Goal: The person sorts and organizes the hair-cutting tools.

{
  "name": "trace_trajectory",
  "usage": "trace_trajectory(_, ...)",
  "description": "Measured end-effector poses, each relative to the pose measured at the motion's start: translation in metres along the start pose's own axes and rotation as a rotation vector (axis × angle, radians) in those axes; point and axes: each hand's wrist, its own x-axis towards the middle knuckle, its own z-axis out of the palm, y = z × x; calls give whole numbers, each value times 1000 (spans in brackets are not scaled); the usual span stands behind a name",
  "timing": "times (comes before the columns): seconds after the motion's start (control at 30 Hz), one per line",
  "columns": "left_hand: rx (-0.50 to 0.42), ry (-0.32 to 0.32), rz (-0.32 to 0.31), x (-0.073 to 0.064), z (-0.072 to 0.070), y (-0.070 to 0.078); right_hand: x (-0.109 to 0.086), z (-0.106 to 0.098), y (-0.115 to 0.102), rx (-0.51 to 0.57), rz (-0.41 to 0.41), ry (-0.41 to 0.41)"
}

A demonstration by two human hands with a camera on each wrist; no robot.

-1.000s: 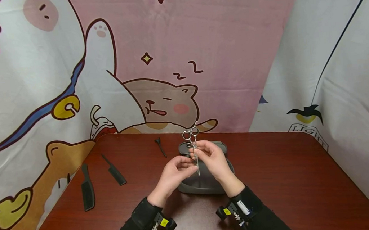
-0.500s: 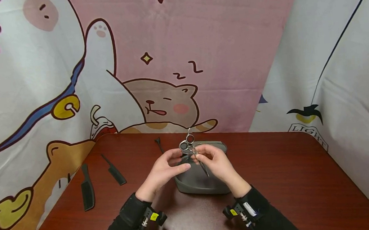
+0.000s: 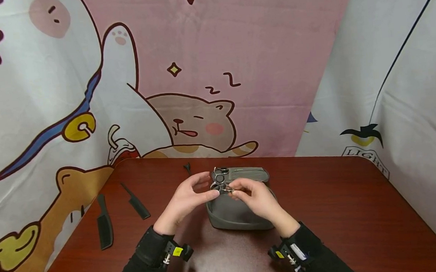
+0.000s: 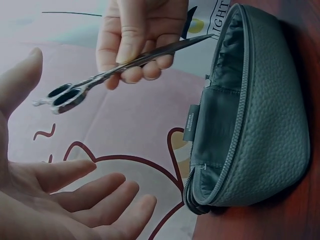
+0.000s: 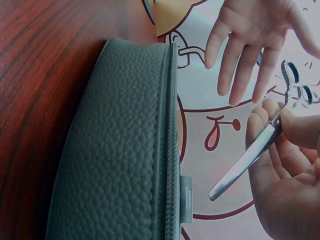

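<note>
My right hand (image 3: 256,197) pinches a pair of silver hair scissors (image 3: 219,179) between thumb and fingers near the pivot. Their finger rings point toward my left hand, and the closed blades (image 5: 246,163) stick out on the other side of the grip in the right wrist view. Spread open beside the rings is my left hand (image 3: 184,200); in the left wrist view its fingers (image 4: 102,192) are apart from the scissors. Under both hands stands a grey-green zip pouch (image 3: 239,215), unzipped, its dark lining (image 4: 220,117) visible in the left wrist view.
Two dark combs, a wide-bladed one (image 3: 104,226) and a smaller one (image 3: 138,207), lie on the left of the brown table (image 3: 335,212). A small dark item (image 3: 187,168) lies behind my left hand. A printed cloth (image 3: 274,63) hangs behind the table.
The scissors have tipped from upright, their rings swinging down and left over the pouch. My left hand has let go of them and drawn back left; the right keeps its pinch.
</note>
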Motion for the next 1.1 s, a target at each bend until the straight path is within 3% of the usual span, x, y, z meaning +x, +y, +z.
trace_trajectory(0.33,30,-34,-16,-2,-1,2,-5,-1,-1,-98,-11,-41)
trace_trajectory(0.7,-16,-82,69,-3,4,-3,-6,0,1,-162,-76,-50)
trace_trajectory(0.9,28,-60,111,-2,7,-4,-6,-1,1,-201,-94,-53)
trace_trajectory(1.1,28,-50,105,-1,8,-8,-6,-1,3,-219,-94,-57)
